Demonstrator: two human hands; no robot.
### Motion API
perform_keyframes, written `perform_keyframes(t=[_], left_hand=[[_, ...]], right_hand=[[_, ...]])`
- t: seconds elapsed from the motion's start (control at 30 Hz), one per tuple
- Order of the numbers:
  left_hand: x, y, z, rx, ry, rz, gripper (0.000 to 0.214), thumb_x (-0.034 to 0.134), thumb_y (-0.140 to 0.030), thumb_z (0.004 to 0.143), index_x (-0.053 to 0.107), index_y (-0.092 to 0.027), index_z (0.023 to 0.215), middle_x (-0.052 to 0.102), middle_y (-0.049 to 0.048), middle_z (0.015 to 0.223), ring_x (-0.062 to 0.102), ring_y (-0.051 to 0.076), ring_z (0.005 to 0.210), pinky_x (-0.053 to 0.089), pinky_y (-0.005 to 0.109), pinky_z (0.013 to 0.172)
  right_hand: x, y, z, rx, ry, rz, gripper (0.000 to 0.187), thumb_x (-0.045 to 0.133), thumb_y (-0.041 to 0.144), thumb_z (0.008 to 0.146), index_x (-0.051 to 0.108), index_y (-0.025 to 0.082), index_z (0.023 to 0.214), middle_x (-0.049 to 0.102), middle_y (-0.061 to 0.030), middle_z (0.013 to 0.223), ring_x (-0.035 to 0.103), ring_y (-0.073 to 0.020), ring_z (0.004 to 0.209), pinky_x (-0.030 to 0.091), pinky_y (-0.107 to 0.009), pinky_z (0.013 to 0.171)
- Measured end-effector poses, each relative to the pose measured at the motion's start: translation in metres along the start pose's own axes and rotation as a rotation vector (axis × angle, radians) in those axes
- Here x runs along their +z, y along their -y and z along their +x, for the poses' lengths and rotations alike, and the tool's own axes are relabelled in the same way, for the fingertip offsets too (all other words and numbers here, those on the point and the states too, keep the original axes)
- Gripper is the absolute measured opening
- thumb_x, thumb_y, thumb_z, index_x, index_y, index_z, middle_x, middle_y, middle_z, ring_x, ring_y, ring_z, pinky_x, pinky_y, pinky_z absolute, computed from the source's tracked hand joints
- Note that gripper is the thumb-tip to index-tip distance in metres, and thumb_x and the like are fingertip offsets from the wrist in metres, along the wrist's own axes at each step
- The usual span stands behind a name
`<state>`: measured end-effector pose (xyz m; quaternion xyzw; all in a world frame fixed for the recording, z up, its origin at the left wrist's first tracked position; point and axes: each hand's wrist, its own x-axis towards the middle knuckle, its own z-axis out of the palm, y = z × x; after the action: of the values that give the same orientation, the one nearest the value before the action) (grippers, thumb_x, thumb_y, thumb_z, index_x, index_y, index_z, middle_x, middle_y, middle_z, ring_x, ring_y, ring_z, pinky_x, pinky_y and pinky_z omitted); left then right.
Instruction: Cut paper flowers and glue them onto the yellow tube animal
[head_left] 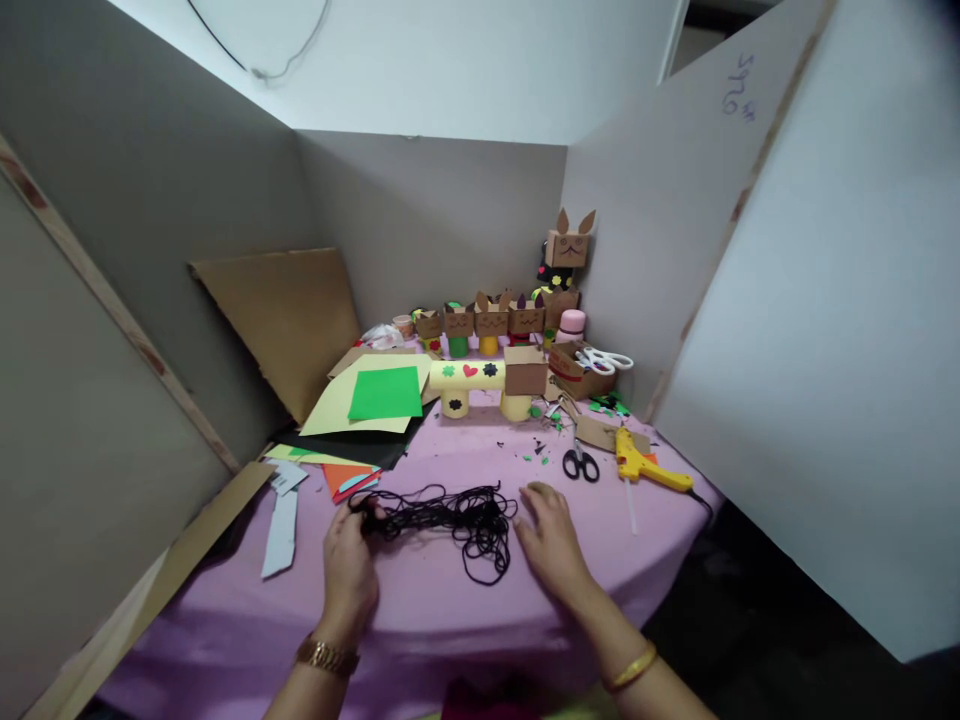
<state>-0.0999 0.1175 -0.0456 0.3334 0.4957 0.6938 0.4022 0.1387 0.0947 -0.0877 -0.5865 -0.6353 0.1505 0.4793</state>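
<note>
A loose, tangled bundle of black cord [450, 515] stretches across the front of the purple-covered table [435, 600]. My left hand [352, 555] is closed around its left end. At the bundle's right end, my right hand [553, 540] rests by the cord with fingers apart and nothing visible in them. Just behind stands a paper animal figure [472, 376] with a yellow tube body, tube legs and a brown box head. Its side bears a red heart and flower-shaped cutouts.
Black-handled scissors [580, 464] and a yellow glue gun [649, 465] lie at right. Coloured paper sheets [386, 393] and cardboard [285, 320] are at left. A cardboard box [577, 372] holds white scissors [604, 360]. Box-headed figures [491, 322] line the back, and grey partitions [435, 210] enclose the table.
</note>
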Motion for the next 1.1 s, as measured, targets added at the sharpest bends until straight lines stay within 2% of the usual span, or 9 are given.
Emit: perform_keyframes(t=[0.1,0.17,0.33,0.5,0.63,0.8,0.97,1.03,1.1], left_hand=[[0.0,-0.001,0.001,0.01,-0.002,0.001,0.009,0.053,-0.027,0.065,0.053,-0.018,0.065,0.049,-0.0057,0.057,0.041,0.01,0.051,0.034,0.019,0.048],[0.001,0.0,0.002,0.012,-0.029,-0.006,0.009,0.055,-0.027,0.065,0.052,-0.018,0.064,0.048,-0.0064,0.057,0.041,0.009,0.052,0.034,0.019,0.048],[0.004,0.001,0.006,-0.011,-0.133,-0.054,0.015,0.056,-0.029,0.064,0.056,-0.019,0.076,0.054,-0.0056,0.066,0.047,0.009,0.058,0.037,0.018,0.051],[0.003,0.002,0.008,-0.039,-0.142,-0.086,0.018,0.06,-0.029,0.065,0.056,-0.019,0.079,0.055,-0.0055,0.069,0.049,0.009,0.056,0.04,0.019,0.049],[0.0,0.004,0.01,-0.057,-0.151,-0.097,0.017,0.062,-0.03,0.067,0.055,-0.019,0.078,0.058,-0.0048,0.07,0.052,0.009,0.054,0.041,0.019,0.047],[-0.001,0.006,0.01,-0.069,-0.125,-0.102,0.02,0.064,-0.031,0.067,0.056,-0.018,0.081,0.06,-0.0042,0.071,0.053,0.009,0.054,0.043,0.019,0.048],[0.0,0.007,0.008,-0.069,-0.084,-0.081,0.028,0.066,-0.036,0.066,0.058,-0.017,0.086,0.059,-0.0045,0.071,0.052,0.007,0.05,0.043,0.019,0.048],[-0.001,0.009,0.007,-0.08,-0.052,-0.071,0.033,0.066,-0.038,0.068,0.057,-0.018,0.092,0.059,-0.0035,0.072,0.055,0.009,0.053,0.044,0.02,0.049],[-0.004,0.012,0.004,-0.054,-0.019,-0.009,0.04,0.065,-0.039,0.071,0.054,-0.02,0.104,0.059,-0.0014,0.08,0.059,0.011,0.062,0.047,0.023,0.055]], right_hand=[[0.0,0.003,0.001,0.004,0.055,-0.003,0.016,0.058,0.015,0.074,0.067,0.022,0.085,0.061,-0.012,0.107,0.05,-0.03,0.105,0.038,-0.046,0.092],[-0.003,0.003,0.002,0.064,0.021,0.143,0.01,0.056,0.018,0.077,0.065,0.022,0.079,0.064,-0.0087,0.095,0.055,-0.0266,0.094,0.042,-0.041,0.085],[-0.008,-0.004,0.002,0.332,-0.166,0.685,0.014,0.06,0.034,0.079,0.059,0.021,0.083,0.063,-0.0004,0.075,0.057,-0.0172,0.072,0.044,-0.028,0.067],[-0.011,-0.006,0.004,0.457,-0.347,0.908,0.023,0.067,0.039,0.074,0.055,0.022,0.085,0.064,0.0032,0.065,0.058,-0.0122,0.06,0.041,-0.021,0.055],[-0.015,-0.006,0.006,0.522,-0.465,1.048,0.027,0.072,0.036,0.068,0.055,0.022,0.083,0.065,0.0032,0.073,0.058,-0.009,0.056,0.039,-0.018,0.049],[-0.016,-0.006,0.005,0.499,-0.461,0.981,0.025,0.069,0.033,0.07,0.056,0.022,0.088,0.063,0.0005,0.088,0.057,-0.0088,0.062,0.04,-0.019,0.052],[-0.015,-0.006,0.0,0.47,-0.435,0.759,0.039,0.066,0.035,0.073,0.053,0.022,0.107,0.056,0.0023,0.082,0.053,-0.0122,0.07,0.042,-0.024,0.064],[-0.015,-0.006,-0.003,0.437,-0.398,0.666,0.039,0.064,0.037,0.075,0.053,0.021,0.109,0.055,0.0012,0.084,0.054,-0.0141,0.076,0.043,-0.026,0.07],[-0.016,-0.005,-0.005,0.381,-0.31,0.577,0.035,0.062,0.037,0.076,0.056,0.02,0.106,0.056,-0.0016,0.089,0.054,-0.0165,0.082,0.044,-0.029,0.073]])
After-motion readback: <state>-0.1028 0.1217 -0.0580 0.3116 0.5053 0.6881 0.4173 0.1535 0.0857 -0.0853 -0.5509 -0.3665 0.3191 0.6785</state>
